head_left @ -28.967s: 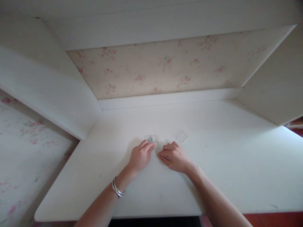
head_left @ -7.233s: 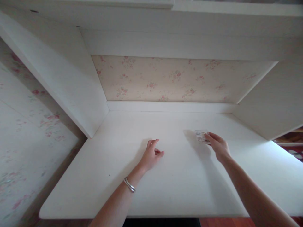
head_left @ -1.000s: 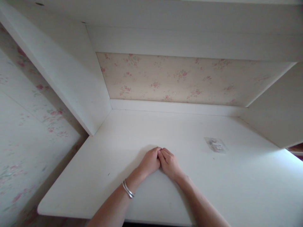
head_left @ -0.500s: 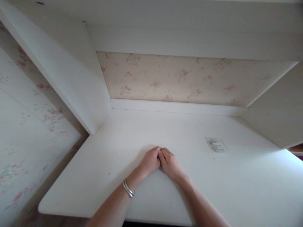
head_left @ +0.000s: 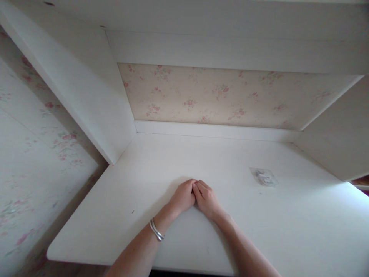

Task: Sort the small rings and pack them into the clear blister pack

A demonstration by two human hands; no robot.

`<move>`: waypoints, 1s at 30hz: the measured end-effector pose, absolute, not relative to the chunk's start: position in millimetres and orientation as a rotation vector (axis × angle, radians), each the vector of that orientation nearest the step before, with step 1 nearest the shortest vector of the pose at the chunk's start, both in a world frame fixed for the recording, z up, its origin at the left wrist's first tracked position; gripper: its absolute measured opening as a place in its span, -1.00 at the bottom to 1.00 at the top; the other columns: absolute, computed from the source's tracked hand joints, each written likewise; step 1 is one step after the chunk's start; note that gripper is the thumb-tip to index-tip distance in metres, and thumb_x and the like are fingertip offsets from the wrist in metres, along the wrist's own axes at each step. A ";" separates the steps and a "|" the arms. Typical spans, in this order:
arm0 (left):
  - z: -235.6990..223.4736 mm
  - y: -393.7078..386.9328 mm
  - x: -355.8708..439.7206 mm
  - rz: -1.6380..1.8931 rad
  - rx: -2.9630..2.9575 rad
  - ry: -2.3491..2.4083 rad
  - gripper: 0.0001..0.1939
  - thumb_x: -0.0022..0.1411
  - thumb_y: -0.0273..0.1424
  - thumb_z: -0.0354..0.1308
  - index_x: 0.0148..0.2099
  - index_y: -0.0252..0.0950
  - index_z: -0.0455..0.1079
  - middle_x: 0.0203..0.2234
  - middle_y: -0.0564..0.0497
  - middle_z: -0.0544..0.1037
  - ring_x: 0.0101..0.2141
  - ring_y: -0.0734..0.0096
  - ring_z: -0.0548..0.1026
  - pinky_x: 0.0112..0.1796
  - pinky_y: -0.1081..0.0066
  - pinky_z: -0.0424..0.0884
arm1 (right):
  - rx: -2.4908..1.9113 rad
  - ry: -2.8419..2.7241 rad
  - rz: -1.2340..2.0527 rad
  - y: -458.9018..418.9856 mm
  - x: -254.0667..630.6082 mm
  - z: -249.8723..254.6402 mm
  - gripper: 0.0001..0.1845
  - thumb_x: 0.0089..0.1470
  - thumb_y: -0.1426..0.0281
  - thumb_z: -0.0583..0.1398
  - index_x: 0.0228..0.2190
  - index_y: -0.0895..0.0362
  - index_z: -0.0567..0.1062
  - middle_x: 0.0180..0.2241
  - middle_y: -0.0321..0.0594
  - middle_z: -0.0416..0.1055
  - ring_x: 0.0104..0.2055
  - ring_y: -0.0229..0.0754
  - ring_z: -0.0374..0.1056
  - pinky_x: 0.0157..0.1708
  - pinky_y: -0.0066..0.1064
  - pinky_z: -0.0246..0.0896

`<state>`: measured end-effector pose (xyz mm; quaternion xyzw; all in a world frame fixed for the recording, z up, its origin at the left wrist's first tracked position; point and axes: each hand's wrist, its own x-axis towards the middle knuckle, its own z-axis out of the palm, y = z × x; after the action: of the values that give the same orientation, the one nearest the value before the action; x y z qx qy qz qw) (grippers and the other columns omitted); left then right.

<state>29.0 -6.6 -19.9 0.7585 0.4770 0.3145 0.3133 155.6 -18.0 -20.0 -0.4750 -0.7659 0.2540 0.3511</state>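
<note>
My left hand [head_left: 182, 197] and my right hand [head_left: 206, 199] rest together on the white desktop [head_left: 184, 154], touching at the fingers near its middle. Both are closed, with the fingers curled in. The right thumb lies against the side of the left hand. No object shows in or between them, though the palms are turned out of sight. A silver bangle [head_left: 156, 230] circles my left wrist. Off to the right, apart from both hands, lies a small clear plastic packet [head_left: 264, 177] with pale small pieces inside that are too blurred to name.
White side panels stand at the left [head_left: 86, 84] and right [head_left: 331, 127], with a white shelf [head_left: 201, 23] overhead. Floral wallpaper [head_left: 213, 96] covers the back wall. A tiny dark speck [head_left: 133, 212] lies left of my arms. The desk's rounded corner [head_left: 50, 252] is at front left.
</note>
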 end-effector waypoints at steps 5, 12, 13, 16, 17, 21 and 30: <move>-20.5 -6.9 29.0 0.843 2.001 1.244 -0.68 0.06 -0.65 -0.07 -0.18 -0.28 0.35 -0.28 -0.04 0.53 -0.23 0.37 0.46 -0.15 0.42 0.34 | -1.231 -1.981 0.663 -17.9 155.8 -20.6 -0.65 0.27 0.31 -0.10 -0.47 0.10 0.33 -0.42 -0.24 0.30 -0.36 -0.24 0.26 -0.32 -0.42 0.15; -20.7 -7.3 29.1 0.843 2.001 1.252 -0.67 0.05 -0.65 -0.07 -0.16 -0.28 0.35 -0.27 -0.05 0.53 -0.22 0.36 0.46 -0.14 0.41 0.34 | -1.229 -1.992 0.663 -17.7 156.5 -19.7 -0.66 0.27 0.32 -0.10 -0.46 0.11 0.33 -0.41 -0.23 0.30 -0.36 -0.24 0.26 -0.32 -0.42 0.14; -20.5 -7.3 29.1 0.845 2.001 1.253 -0.67 0.05 -0.65 -0.07 -0.16 -0.28 0.35 -0.27 -0.05 0.53 -0.22 0.36 0.46 -0.14 0.41 0.35 | -1.223 -1.995 0.661 -17.7 156.5 -19.5 -0.66 0.27 0.32 -0.10 -0.46 0.11 0.34 -0.41 -0.23 0.30 -0.35 -0.24 0.26 -0.32 -0.42 0.14; -19.4 -7.3 29.1 0.849 1.998 1.251 -0.67 0.07 -0.64 -0.08 -0.15 -0.29 0.35 -0.26 -0.06 0.53 -0.22 0.36 0.46 -0.14 0.41 0.35 | -1.220 -1.999 0.661 -18.2 156.6 -19.2 -0.67 0.27 0.33 -0.09 -0.45 0.11 0.35 -0.40 -0.23 0.31 -0.34 -0.25 0.26 -0.31 -0.42 0.15; -19.0 -7.4 29.1 0.848 1.998 1.250 -0.67 0.07 -0.64 -0.08 -0.15 -0.29 0.35 -0.26 -0.07 0.52 -0.22 0.36 0.46 -0.14 0.41 0.35 | -1.223 -1.997 0.663 -18.5 156.6 -19.2 -0.67 0.27 0.33 -0.09 -0.45 0.11 0.35 -0.40 -0.23 0.31 -0.34 -0.25 0.26 -0.31 -0.42 0.15; -18.4 -7.4 28.9 0.844 2.003 1.242 -0.67 0.07 -0.65 -0.08 -0.15 -0.30 0.35 -0.26 -0.08 0.52 -0.22 0.35 0.46 -0.14 0.40 0.35 | -1.229 -1.982 0.682 -19.1 156.9 -19.8 -0.67 0.27 0.32 -0.10 -0.45 0.11 0.34 -0.40 -0.23 0.31 -0.34 -0.24 0.26 -0.30 -0.41 0.15; -18.8 -7.4 28.8 0.849 2.003 1.234 -0.67 0.06 -0.65 -0.08 -0.16 -0.30 0.35 -0.25 -0.08 0.52 -0.23 0.36 0.46 -0.15 0.41 0.35 | -1.230 -2.002 0.666 -17.2 156.6 -20.0 -0.66 0.27 0.31 -0.10 -0.46 0.10 0.33 -0.40 -0.23 0.30 -0.35 -0.24 0.26 -0.32 -0.41 0.16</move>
<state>28.8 -7.4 -18.8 0.7601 0.4683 0.3222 0.3150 156.6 -17.2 -20.0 -0.4731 -0.7701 0.2564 0.3426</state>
